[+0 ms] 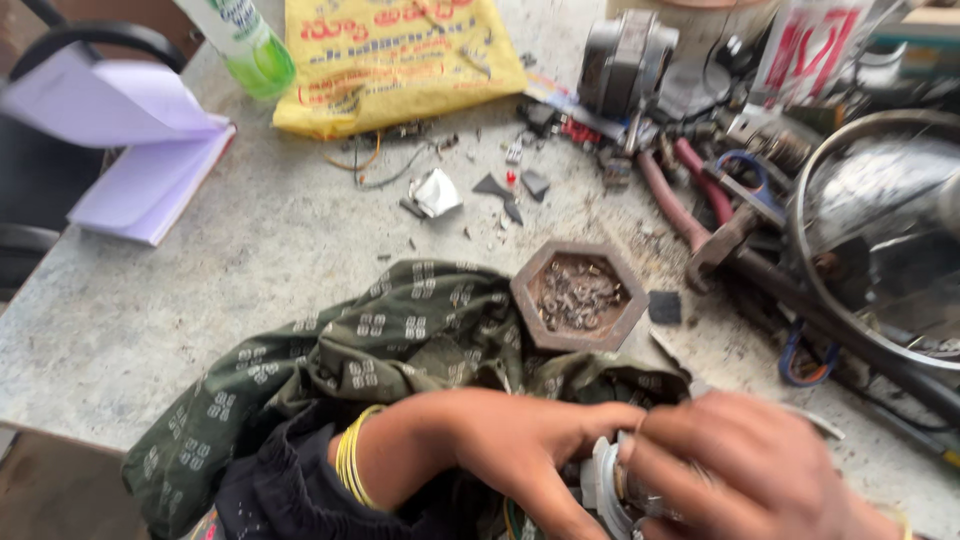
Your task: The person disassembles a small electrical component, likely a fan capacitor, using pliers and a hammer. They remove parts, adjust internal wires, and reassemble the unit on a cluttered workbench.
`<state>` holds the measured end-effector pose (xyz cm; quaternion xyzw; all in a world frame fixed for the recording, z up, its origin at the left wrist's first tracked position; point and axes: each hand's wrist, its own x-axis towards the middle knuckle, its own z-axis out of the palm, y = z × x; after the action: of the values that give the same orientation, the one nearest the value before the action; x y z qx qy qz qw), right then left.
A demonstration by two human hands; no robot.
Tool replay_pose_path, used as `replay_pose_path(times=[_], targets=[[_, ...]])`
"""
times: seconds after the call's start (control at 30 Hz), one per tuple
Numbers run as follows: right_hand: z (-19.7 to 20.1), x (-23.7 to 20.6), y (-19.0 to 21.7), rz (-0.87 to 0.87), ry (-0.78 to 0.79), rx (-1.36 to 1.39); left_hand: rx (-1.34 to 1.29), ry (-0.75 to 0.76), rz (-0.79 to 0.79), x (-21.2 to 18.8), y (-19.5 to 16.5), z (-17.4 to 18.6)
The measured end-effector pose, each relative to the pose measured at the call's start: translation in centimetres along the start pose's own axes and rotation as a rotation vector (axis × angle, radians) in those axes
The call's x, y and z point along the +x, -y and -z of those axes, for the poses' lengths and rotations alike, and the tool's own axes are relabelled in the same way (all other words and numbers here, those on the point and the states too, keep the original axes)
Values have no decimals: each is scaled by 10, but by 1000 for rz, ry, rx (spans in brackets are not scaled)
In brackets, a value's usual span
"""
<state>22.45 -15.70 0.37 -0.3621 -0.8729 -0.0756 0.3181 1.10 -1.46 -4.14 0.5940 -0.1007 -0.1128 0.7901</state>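
While hands grip white part (pixel 605 485) (blurred), yellow bag (pixel 395 60) lies far.

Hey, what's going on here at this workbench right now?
A person is working over a cluttered stone bench. Both hands meet at the bottom edge: the left hand and the right hand grip a small white and metal part, which is blurred. A green patterned cloth lies beneath them. Just beyond sits a hexagonal tray of small metal bits, with red-handled pliers, a yellow bag and a notebook farther off.
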Motion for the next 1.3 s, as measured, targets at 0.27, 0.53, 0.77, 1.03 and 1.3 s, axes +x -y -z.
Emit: replay_pose_path(times=[0.27,0.53,0.77,1.03,1.3], targets=[[-9,2,15,119,126,-242,470,-44,104,12,18,3],[2,28,26,-204,-26,-295,469,-491,81,21,-4,-31],[-7,42,33,-390,-119,-399,596,-720,-40,21,-17,-43],[-13,36,22,-856,-195,-21,653,-782,-56,7,-35,-45],[-13,20,13,-1041,-281,57,961,-747,-248,-5,-43,-37]])
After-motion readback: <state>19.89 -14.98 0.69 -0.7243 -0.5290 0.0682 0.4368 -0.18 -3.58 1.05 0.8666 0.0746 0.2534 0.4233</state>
